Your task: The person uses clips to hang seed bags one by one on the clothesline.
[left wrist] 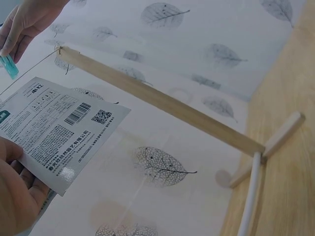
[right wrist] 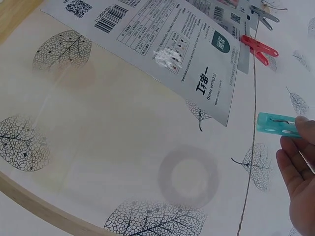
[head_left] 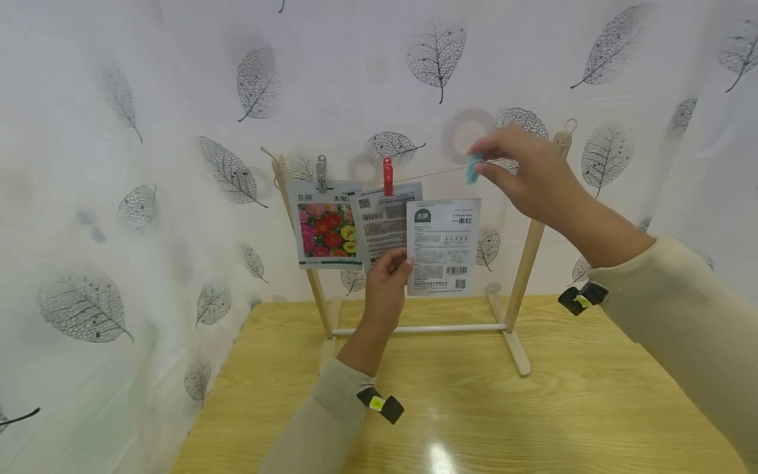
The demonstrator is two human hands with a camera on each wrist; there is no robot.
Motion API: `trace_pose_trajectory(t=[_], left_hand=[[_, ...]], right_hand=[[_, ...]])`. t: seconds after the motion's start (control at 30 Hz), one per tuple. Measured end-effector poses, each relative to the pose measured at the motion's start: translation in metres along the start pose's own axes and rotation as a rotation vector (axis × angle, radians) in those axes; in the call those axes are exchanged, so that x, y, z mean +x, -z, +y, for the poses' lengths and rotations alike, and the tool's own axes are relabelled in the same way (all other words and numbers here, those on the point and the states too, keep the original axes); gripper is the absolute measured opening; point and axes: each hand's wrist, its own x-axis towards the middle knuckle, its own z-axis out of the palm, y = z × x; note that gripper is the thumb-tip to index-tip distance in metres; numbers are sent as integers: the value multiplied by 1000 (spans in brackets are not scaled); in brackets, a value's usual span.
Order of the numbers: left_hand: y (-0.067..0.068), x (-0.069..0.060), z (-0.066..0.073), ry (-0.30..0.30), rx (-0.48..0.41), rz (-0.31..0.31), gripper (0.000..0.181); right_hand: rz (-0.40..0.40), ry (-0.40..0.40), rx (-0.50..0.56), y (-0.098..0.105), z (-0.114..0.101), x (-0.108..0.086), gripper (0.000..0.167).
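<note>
My left hand [head_left: 385,289] pinches the lower left edge of a white printed seed packet [head_left: 443,250], text side toward me. The packet's top edge is below the string [right wrist: 254,88]. With thumb and fingers, my right hand [head_left: 524,171] holds a teal clothespin [right wrist: 278,124] by one end, close to the string and up and right of the packet. Left of it, a second packet [head_left: 385,220] hangs tilted under a red clothespin [head_left: 387,176], partly hidden by the held packet. A flower-picture packet [head_left: 328,230] hangs from a grey clothespin [head_left: 322,172].
The string runs between two wooden posts [head_left: 529,270] joined low down by a white rod [head_left: 450,328]. Wooden feet [head_left: 515,345] stand on the wood-grain table [head_left: 474,415]. Behind hangs a pale curtain [head_left: 355,79] with a leaf print.
</note>
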Motion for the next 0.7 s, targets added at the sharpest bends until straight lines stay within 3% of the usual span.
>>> trace_pose_trajectory(t=[0.43, 0.7], left_hand=[[-4, 4, 1, -1, -13, 13, 23], [-5, 5, 2, -3, -21, 19, 24]], right_hand=[[-15, -99, 11, 0, -2, 14, 22], [-1, -82, 16, -3, 3, 21, 23]])
